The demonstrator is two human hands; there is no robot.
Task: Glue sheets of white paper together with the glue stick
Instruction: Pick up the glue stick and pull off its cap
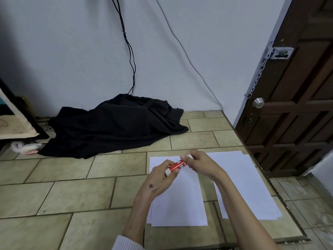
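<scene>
Hovering above the left paper sheet (177, 199), the glue stick (177, 166) is pinched by left hand (158, 177) at its base, right hand (200, 163) at cap; light, rigid, smooth, best held mid-barrel.

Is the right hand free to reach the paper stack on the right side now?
Probably not at once: the right hand and left hand both hold the glue stick. Nothing lies on the right stack, though.

Tiled floor (72, 192) carries everything. Left paper stack (178, 204) flat on tiles; second paper stack (248, 186) just right of it, apart; black cloth (115, 127) heaped beyond, against wall.
</scene>
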